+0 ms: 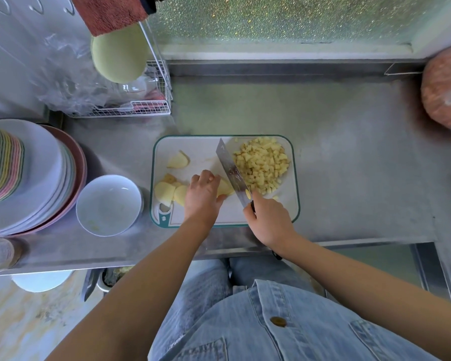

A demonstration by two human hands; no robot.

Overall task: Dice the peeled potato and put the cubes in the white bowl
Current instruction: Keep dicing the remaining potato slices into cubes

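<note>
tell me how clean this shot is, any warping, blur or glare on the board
Head view: wide-angle warping bows the counter edge and stretches the plates at left; head view centre is sharp, cutting board, knife and potato cubes crisp; soft light from the window, faint shadows, no glare.

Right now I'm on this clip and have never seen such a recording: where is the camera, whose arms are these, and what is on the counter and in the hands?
There is no machine here. A person wears one wide-angle camera on the head, so this single picture looks down along their own arms. On the steel counter lies a cutting board. The left hand holds down a potato piece. The right hand grips a knife, with its blade against that piece. Right of the blade sits a pile of potato cubes, and uncut chunks lie on the board's left. The white bowl, left of the board, holds no cubes yet. A stack of plates stands further left.
</note>
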